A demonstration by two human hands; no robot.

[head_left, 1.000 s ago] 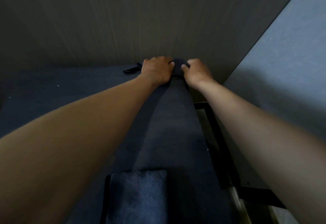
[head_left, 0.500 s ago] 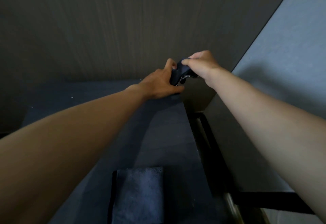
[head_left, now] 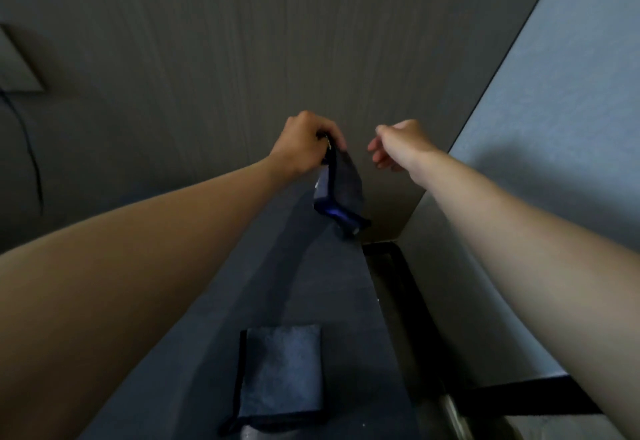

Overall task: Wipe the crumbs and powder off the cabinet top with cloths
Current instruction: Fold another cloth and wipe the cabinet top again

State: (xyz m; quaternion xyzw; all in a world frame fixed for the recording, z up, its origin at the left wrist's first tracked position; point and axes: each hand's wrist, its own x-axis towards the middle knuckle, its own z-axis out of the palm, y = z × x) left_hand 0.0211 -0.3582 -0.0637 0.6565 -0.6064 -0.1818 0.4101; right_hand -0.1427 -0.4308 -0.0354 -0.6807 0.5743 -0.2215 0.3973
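Up near the wall, my left hand (head_left: 304,143) pinches a dark blue cloth (head_left: 341,194) that hangs crumpled above the counter (head_left: 325,287); my right hand (head_left: 398,145) is loose, holding nothing. A folded cloth (head_left: 282,375) lies nearer; crumbs are too dim to see.

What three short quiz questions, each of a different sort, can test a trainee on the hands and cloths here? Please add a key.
1. True or false: the right hand grips the hanging cloth.
2. Which hand holds that cloth? A) left hand B) right hand C) both
3. Fill in: the folded cloth lies flat on the cabinet ___.

Key: 1 false; 2 A; 3 top.
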